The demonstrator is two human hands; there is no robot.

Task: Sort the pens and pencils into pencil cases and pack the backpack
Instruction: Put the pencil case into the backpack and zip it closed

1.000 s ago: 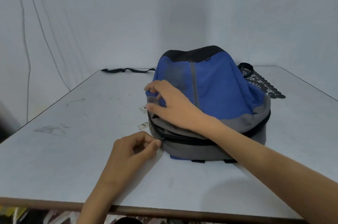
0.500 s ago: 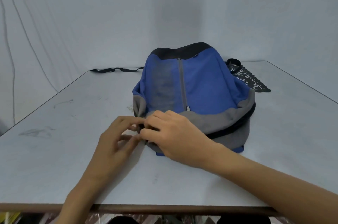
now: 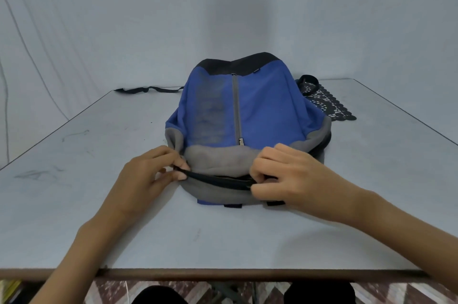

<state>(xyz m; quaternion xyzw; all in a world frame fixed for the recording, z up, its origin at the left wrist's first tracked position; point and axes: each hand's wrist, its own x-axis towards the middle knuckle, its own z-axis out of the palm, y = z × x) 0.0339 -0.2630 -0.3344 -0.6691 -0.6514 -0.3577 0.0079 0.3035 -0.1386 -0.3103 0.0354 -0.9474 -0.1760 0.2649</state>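
Pinching the black zip band [image 3: 218, 179] at its left end, left grip [image 3: 148, 174] has its fingers curled tight on it. Right grip [image 3: 285, 174] pinches the same band at its right end, fingers curled under. Band runs between the two along the near grey end of the backpack [image 3: 267, 110]. Backpack lies flat mid-tabletop [image 3: 74, 204], blue front up, black end away from the person. Grey front zip [image 3: 235, 105] runs down the middle; its pull tab [image 3: 240, 141] reads "PUM", rest not legible. Small tag [image 3: 256, 71] on the black part, too small to read. Black strap [image 3: 148, 90] trails to the far left edge. Black lace mat [image 3: 327, 107] lies at the bag's right rear. Wide tabletop stretches left, right and on the near side, down to the brown front edge [image 3: 247, 273].
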